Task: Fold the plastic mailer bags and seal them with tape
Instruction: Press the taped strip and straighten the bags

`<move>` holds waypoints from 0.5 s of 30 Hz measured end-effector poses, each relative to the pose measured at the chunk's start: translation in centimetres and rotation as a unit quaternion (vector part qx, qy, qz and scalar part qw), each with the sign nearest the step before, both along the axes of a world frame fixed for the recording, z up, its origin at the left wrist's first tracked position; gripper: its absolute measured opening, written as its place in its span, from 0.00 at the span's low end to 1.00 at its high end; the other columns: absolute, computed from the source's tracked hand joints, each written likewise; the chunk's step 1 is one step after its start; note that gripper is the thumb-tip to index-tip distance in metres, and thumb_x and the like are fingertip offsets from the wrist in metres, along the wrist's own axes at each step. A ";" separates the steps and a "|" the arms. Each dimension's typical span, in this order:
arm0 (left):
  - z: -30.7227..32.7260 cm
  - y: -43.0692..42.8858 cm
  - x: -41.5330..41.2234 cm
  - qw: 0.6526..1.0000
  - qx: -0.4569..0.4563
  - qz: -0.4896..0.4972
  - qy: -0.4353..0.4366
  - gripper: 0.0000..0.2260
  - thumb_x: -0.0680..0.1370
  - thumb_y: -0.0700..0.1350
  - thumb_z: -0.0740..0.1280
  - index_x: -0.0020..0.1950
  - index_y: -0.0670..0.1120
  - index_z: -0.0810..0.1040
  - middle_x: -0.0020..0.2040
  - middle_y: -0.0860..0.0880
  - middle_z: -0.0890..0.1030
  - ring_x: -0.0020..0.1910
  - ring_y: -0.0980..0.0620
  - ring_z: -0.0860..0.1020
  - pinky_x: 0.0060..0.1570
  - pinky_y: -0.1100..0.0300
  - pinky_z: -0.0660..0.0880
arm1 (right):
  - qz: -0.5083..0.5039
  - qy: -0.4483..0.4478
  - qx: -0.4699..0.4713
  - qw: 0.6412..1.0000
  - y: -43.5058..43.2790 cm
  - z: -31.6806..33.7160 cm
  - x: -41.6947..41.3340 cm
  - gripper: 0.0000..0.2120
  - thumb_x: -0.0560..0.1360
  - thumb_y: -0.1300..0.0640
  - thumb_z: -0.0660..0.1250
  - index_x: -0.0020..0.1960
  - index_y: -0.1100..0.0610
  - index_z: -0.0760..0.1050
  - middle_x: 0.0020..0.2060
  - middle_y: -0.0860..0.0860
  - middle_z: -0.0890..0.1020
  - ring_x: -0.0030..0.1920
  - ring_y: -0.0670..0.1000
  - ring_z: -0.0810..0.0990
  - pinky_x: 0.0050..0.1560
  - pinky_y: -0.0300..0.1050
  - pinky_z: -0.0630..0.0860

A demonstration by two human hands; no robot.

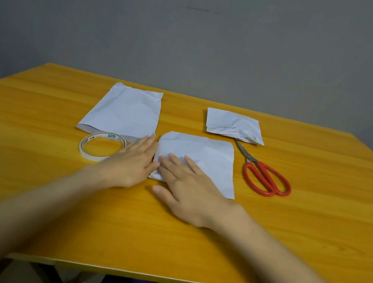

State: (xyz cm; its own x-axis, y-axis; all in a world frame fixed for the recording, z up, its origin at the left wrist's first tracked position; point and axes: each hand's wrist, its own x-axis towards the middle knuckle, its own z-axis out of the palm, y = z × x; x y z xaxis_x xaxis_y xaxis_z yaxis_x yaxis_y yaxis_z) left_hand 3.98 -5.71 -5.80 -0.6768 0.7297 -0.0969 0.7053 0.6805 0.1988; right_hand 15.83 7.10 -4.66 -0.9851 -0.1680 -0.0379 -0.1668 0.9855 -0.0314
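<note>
A folded white mailer bag (205,156) lies at the middle of the wooden table (288,234). My right hand (187,189) lies flat on its near left part, fingers straight. My left hand (133,159) rests flat beside the bag's left edge, fingertips touching that edge. A roll of tape (102,146) lies flat just left of my left hand, partly under its fingers. An unfolded white mailer bag (126,110) lies at the back left. A folded mailer bag (234,126) lies at the back right.
Red-handled scissors (265,177) lie to the right of the middle bag, blades pointing toward the back-right bag. A grey wall stands behind the table. The table's near edge runs below my forearms.
</note>
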 end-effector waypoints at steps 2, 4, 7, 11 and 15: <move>-0.1 0.1 0.4 0.999 0.023 0.044 0.001 0.28 0.82 0.53 0.52 0.77 0.43 0.48 0.78 0.45 0.47 0.77 0.48 0.47 0.73 0.53 0.49 | -0.009 0.003 -0.010 1.000 0.0 -0.5 0.1 0.29 0.82 0.43 0.45 0.78 0.56 0.48 0.77 0.51 0.49 0.77 0.47 0.42 0.73 0.43 0.34; 0.1 0.3 0.8 0.994 0.068 0.086 0.019 0.24 0.81 0.53 0.56 0.72 0.42 0.60 0.73 0.42 0.61 0.72 0.46 0.58 0.70 0.52 0.59 | -0.015 0.006 -0.017 1.000 0.3 -0.9 0.2 0.29 0.81 0.43 0.45 0.78 0.56 0.47 0.77 0.51 0.47 0.77 0.47 0.41 0.73 0.42 0.34; 0.7 0.7 0.7 0.990 0.077 0.114 0.022 0.15 0.80 0.52 0.58 0.59 0.44 0.75 0.62 0.43 0.69 0.65 0.45 0.65 0.65 0.50 0.65 | -0.025 0.014 -0.040 0.999 0.6 -1.3 0.3 0.30 0.81 0.43 0.46 0.78 0.56 0.45 0.77 0.51 0.44 0.76 0.47 0.39 0.72 0.39 0.33; 1.3 1.4 0.2 0.987 0.074 0.118 -0.076 0.13 0.79 0.51 0.63 0.36 0.47 0.77 0.51 0.44 0.75 0.60 0.41 0.72 0.58 0.53 0.69 | -0.031 0.028 -0.060 0.997 0.6 -1.5 0.4 0.31 0.82 0.43 0.47 0.78 0.57 0.42 0.77 0.51 0.42 0.76 0.46 0.38 0.71 0.38 0.32; 1.5 1.8 0.9 0.980 0.097 0.123 -0.123 0.13 0.77 0.47 0.66 0.33 0.46 0.73 0.39 0.45 0.73 0.44 0.45 0.73 0.43 0.56 0.68 | -0.045 0.041 -0.084 0.995 0.6 -1.6 0.6 0.30 0.82 0.45 0.47 0.77 0.57 0.40 0.77 0.51 0.41 0.76 0.46 0.38 0.71 0.37 0.32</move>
